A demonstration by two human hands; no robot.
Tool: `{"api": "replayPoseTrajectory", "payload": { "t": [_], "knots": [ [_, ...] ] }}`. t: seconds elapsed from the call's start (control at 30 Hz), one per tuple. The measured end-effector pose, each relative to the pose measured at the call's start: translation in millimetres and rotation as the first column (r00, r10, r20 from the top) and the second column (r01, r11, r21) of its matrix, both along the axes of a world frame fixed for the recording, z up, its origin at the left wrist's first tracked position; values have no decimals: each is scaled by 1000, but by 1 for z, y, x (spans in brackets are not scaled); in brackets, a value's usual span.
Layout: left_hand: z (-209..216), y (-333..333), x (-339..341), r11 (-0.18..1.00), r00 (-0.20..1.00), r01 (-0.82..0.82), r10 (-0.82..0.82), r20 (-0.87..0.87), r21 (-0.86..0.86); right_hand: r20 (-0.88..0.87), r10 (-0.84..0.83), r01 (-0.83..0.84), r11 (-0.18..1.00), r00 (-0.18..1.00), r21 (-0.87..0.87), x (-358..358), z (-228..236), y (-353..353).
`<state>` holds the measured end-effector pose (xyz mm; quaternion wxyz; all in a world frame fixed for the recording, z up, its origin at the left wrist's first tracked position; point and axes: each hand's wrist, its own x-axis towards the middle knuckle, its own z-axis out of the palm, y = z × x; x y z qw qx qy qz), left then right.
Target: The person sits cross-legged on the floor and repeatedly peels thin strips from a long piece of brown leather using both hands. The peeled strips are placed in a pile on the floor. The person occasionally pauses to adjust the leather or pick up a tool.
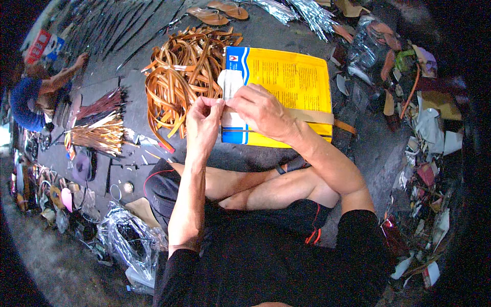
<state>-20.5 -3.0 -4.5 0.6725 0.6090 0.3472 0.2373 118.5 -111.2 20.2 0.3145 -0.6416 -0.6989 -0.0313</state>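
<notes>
In front of my crossed legs lies a flat yellow panel (291, 71) with a blue edge and white patches. A tan band (312, 116) crosses its right part, and a thin dark line runs below it. My left hand (203, 120) is closed in a pinch at the panel's left edge. My right hand (262, 111) is over the panel, thumb and fingers pinched close to the left fingertips. What they pinch is too small and covered to make out. A tangled heap of glossy brown strips (176, 77) lies just left of the panel.
Bundles of dark red strips (102, 105) and pale gold strips (99, 134) lie to the left, near another person (30, 100). Sandals (209, 15) and silvery strips (312, 18) are at the far side. Scraps (429, 138) line the right; clear plastic (130, 238) lies lower left.
</notes>
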Motion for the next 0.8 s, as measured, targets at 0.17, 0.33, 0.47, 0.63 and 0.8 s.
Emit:
{"api": "replayPoseTrajectory", "payload": {
  "t": [0.17,0.33,0.47,0.63,0.8],
  "knots": [
    [-1,-4,-9,950,987,38,13,158,-311,-199,-67,74,997,978,30,-4,-4,1],
    [1,-10,-8,999,999,-25,26,37,-26,-188,-43,56,996,981,66,-1,-1,4],
    [-4,-9,-3,995,995,-52,60,85,-87,-278,-12,22,999,960,34,-1,-4,4],
    [-13,0,-5,902,981,41,46,191,-430,-232,13,3,998,973,65,1,-4,5],
    [-27,4,-7,866,972,54,68,224,-498,-249,8,6,999,968,53,1,-7,4]
  ]
}}
